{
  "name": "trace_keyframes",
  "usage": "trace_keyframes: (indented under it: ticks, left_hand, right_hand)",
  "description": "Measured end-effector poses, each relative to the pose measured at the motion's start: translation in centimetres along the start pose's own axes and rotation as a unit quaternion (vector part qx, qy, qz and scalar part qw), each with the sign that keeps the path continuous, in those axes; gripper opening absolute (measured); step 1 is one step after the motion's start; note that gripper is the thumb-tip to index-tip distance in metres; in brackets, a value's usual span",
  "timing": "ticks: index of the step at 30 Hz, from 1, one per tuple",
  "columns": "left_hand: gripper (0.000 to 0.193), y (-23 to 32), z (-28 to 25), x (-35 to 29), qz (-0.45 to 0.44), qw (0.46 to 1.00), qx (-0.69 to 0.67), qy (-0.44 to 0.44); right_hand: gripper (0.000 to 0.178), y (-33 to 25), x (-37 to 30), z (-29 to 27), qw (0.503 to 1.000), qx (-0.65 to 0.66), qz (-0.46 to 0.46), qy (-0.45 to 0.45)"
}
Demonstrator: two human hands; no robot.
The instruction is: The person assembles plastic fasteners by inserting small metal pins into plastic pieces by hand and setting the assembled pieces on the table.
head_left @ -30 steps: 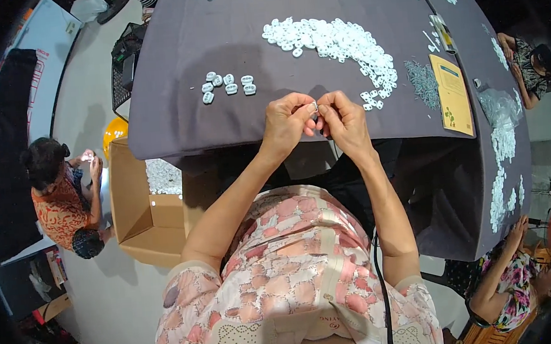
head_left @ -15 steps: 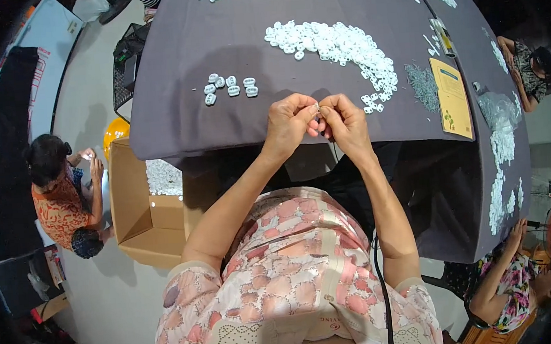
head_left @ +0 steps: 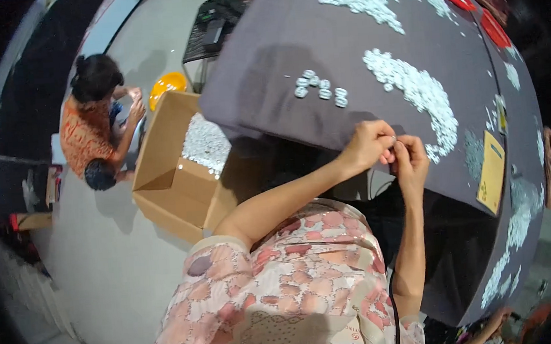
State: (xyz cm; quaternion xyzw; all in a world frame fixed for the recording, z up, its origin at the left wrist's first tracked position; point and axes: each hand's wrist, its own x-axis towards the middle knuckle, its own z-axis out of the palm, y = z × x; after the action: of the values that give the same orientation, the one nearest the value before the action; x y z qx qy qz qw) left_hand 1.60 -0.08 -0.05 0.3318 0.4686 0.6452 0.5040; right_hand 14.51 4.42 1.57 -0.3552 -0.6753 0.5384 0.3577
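Note:
Both of my hands meet at the near edge of the dark-covered table (head_left: pixel 264 99), fingertips together. My left hand (head_left: pixel 369 145) pinches a tiny white piece, mostly hidden by the fingers. From the other side, my right hand (head_left: pixel 410 157) closes its thumb and forefinger on the same spot. Just beyond the right hand, a curved heap of small white plastic pieces (head_left: pixel 420 91) spreads over the cloth. To the left of the hands lies a small group of rounded white pieces with dark centres (head_left: pixel 324 85), set apart from the heap.
A cardboard box (head_left: pixel 167 170) with white pieces (head_left: pixel 206 141) inside stands on the floor at the left. Nearby sit a person in orange (head_left: pixel 90 127) and a yellow bowl (head_left: pixel 167 89). Grey small parts (head_left: pixel 474 148) and a yellow card (head_left: pixel 491 173) lie on the table's right.
The view has turned left, so table and hands appear further right and tilted, and more of the box shows. My hands stay together in the same pinch; the small group looks unchanged.

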Motion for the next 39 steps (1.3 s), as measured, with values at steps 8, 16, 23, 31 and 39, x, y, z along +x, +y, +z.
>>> trace_keyframes:
  ticks: [8,16,23,31,39]
  left_hand:
    - [0.01,0.7,0.1,-0.3,0.02,0.998,0.05,0.011]
    - [0.01,1.0,-0.1,-0.4,0.02,0.998,0.063,0.012]
    - [0.01,1.3,-0.1,-0.7,0.026,0.997,0.066,0.006]
    - [0.009,0.6,0.1,-0.5,0.053,0.997,0.048,0.028]
    - [0.01,1.2,0.2,-0.6,0.031,0.998,0.061,0.017]
  right_hand:
    - [0.007,0.7,0.1,0.0,1.0,-0.002,-0.012,-0.012]
    - [0.008,1.1,0.3,-0.2,0.999,-0.025,-0.022,-0.012]
    - [0.008,0.7,0.1,-0.1,1.0,-0.017,0.002,-0.007]
    - [0.008,0.9,0.1,-0.1,1.0,-0.001,0.0,-0.007]
    - [0.008,1.0,0.2,-0.3,1.0,-0.006,-0.007,-0.002]
